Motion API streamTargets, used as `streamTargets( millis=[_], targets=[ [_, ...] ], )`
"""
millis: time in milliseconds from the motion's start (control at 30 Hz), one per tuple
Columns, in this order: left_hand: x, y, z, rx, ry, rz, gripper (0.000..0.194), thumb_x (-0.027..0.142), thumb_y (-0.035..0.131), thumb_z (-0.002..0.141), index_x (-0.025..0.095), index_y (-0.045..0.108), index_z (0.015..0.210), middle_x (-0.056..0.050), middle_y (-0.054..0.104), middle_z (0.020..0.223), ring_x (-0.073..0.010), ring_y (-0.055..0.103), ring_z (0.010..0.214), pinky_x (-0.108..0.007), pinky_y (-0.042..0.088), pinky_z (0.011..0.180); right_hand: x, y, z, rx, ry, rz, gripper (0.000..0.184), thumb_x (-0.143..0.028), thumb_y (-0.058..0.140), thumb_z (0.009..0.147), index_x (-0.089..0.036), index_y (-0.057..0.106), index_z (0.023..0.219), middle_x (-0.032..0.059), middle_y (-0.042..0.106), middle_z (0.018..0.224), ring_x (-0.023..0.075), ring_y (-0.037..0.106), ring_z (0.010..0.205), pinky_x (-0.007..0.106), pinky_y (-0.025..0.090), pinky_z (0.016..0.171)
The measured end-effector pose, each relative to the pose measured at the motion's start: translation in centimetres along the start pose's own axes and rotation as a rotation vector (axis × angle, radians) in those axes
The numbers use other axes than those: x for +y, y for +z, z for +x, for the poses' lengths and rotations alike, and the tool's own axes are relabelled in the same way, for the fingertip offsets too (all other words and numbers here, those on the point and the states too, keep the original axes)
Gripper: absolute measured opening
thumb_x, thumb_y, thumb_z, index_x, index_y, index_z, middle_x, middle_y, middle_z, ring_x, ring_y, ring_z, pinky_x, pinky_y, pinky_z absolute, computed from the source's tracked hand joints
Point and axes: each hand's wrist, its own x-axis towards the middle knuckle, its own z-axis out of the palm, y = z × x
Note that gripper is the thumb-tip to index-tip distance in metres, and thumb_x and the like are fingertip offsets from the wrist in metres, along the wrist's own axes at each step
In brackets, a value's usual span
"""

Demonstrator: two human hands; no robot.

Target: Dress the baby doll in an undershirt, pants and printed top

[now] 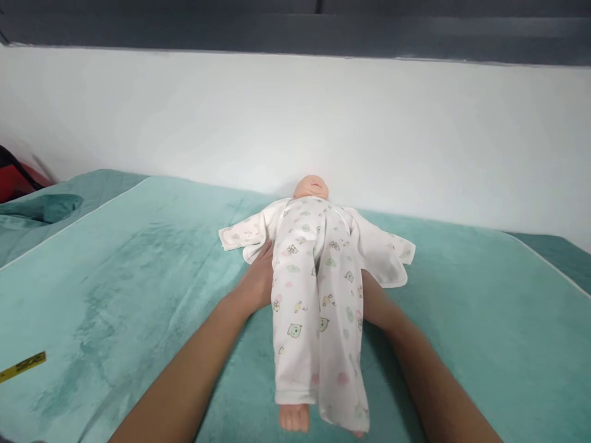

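A baby doll (310, 186) lies on its back, its head toward the wall and its feet toward me. Its white pants (300, 295), printed with small green and pink animals, cover the legs. One bare foot (293, 418) sticks out of the left cuff; just the toe tips show at the other. A matching white jacket (376, 243) spreads to both sides. My left hand (259, 280) is closed against the side of the pants near the hip, its fingertips hidden by cloth. On the opposite side my right hand (375, 300) presses in behind the pants, fingers mostly hidden.
A teal plush cover (129, 289) spreads under the doll, up to a white wall (184, 117). A dark panel (295, 34) runs above. At far left are a red and black object (18, 178) and a yellow strip (23, 367) with dark lettering.
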Motion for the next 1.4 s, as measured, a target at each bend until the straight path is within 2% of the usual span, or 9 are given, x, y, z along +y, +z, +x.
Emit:
streamTargets(
  millis=[133,267,433,567,733,867,1067,1267,1400],
  targets=[
    [0.5,-0.3,0.5,0.030,-0.097,-0.075,0.045,0.033,0.056,0.087,0.024,0.053,0.131,-0.009,0.054,0.140,-0.0280,0.036,0.140,-0.045,0.030,0.116,-0.7,-0.2,-0.3,-0.015,0.065,0.143,0.014,-0.027,0.060,0.079,-0.022,0.072,0.085,0.0057,0.071,0.099,0.0274,0.064,0.091,0.041,0.054,0.084],
    [0.2,-0.1,0.5,0.127,-0.081,-0.048,0.040,0.031,0.051,0.089,0.025,0.054,0.128,-0.009,0.061,0.129,-0.0272,0.048,0.128,-0.045,0.036,0.110,-0.5,-0.1,-0.2,-0.042,-0.022,0.136,0.020,-0.023,0.062,0.078,-0.021,0.072,0.096,0.0062,0.070,0.102,0.0283,0.064,0.097,0.039,0.055,0.084],
    [-0.6,0.1,-0.4,0.173,0.017,-0.007,0.021,0.032,0.052,0.086,0.020,0.064,0.099,-0.010,0.068,0.101,-0.0266,0.061,0.095,-0.041,0.048,0.083,0.1,0.3,0.0,-0.015,-0.081,0.009,0.027,-0.019,0.057,0.081,-0.021,0.071,0.104,0.0072,0.069,0.110,0.0282,0.064,0.102,0.040,0.054,0.085],
    [-1.0,0.0,-1.5,0.153,0.124,0.036,0.018,0.030,0.053,0.084,0.018,0.062,0.074,-0.008,0.066,0.083,-0.0229,0.059,0.080,-0.037,0.045,0.073,0.3,0.2,0.0,0.017,-0.121,-0.086,0.025,-0.019,0.057,0.080,-0.021,0.071,0.101,0.0089,0.067,0.113,0.0289,0.063,0.104,0.041,0.052,0.087],
    [-1.3,-0.2,-2.5,0.189,0.145,0.045,0.026,0.016,0.047,0.084,0.017,0.052,0.059,-0.005,0.057,0.063,-0.0186,0.051,0.068,-0.035,0.040,0.068,0.2,-0.8,-0.1,-0.040,-0.161,-0.087,0.020,-0.009,0.052,0.075,-0.018,0.070,0.072,0.0043,0.071,0.094,0.0198,0.064,0.081,0.030,0.049,0.072],
    [-1.3,-0.3,-2.7,0.214,0.167,-0.006,0.028,0.006,0.041,0.080,0.017,0.047,0.055,-0.005,0.053,0.061,-0.0170,0.046,0.065,-0.033,0.038,0.066,0.0,-1.5,-0.2,-0.106,-0.132,0.004,0.027,-0.003,0.044,0.070,-0.017,0.065,0.059,0.0005,0.069,0.077,0.0140,0.060,0.068,0.024,0.044,0.063],
    [-1.1,-0.5,-2.7,0.197,0.152,-0.071,0.026,0.005,0.042,0.076,0.018,0.045,0.054,-0.004,0.051,0.059,-0.0169,0.045,0.065,-0.033,0.037,0.066,-0.4,-1.7,-0.2,-0.166,-0.082,0.031,0.025,-0.005,0.041,0.066,-0.016,0.063,0.059,0.0001,0.065,0.070,0.0139,0.058,0.068,0.023,0.042,0.064],
    [-0.8,-0.7,-2.7,0.210,0.124,-0.113,0.026,0.005,0.040,0.075,0.019,0.042,0.053,-0.003,0.047,0.058,-0.0164,0.042,0.064,-0.033,0.036,0.065,0.1,-1.8,-0.3,-0.143,-0.043,-0.104,0.017,-0.009,0.042,0.062,-0.015,0.053,0.052,0.0013,0.054,0.053,0.0139,0.052,0.060,0.024,0.037,0.061],
    [-0.8,-0.8,-2.7,0.212,0.130,-0.128,0.025,0.004,0.040,0.073,0.019,0.041,0.053,-0.002,0.046,0.058,-0.0161,0.041,0.063,-0.033,0.035,0.065,0.3,-1.8,-0.3,-0.140,-0.028,-0.168,0.012,-0.009,0.044,0.060,-0.014,0.050,0.051,0.0015,0.052,0.052,0.0116,0.047,0.055,0.024,0.031,0.056]
  ],
)
